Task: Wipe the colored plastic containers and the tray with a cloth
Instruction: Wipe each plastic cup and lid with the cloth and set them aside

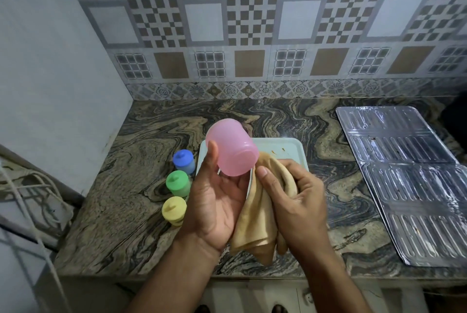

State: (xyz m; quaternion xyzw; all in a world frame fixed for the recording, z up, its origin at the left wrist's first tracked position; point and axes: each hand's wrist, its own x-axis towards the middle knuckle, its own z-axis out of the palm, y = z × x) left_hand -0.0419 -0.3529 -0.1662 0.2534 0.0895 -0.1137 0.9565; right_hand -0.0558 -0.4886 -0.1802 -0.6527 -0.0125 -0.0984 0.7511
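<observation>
My left hand [214, 201] holds a pink plastic container [231, 147] tilted on its side above the counter, thumb along its left wall. My right hand [290, 199] grips a bunched tan cloth [255, 221] that touches the pink container's base and hangs down between my hands. Behind them lies a pale green tray [290, 148] with small orange stains, partly hidden by my hands. Left of the tray stand three lidded containers in a row: blue [184, 161], green [177, 182] and yellow [174, 210].
A marbled stone counter [126, 199] meets a patterned tile wall behind and a plain wall on the left. Ribbed shiny metal sheets [409, 181] lie at the right. Cords [30, 186] hang off the counter's left side.
</observation>
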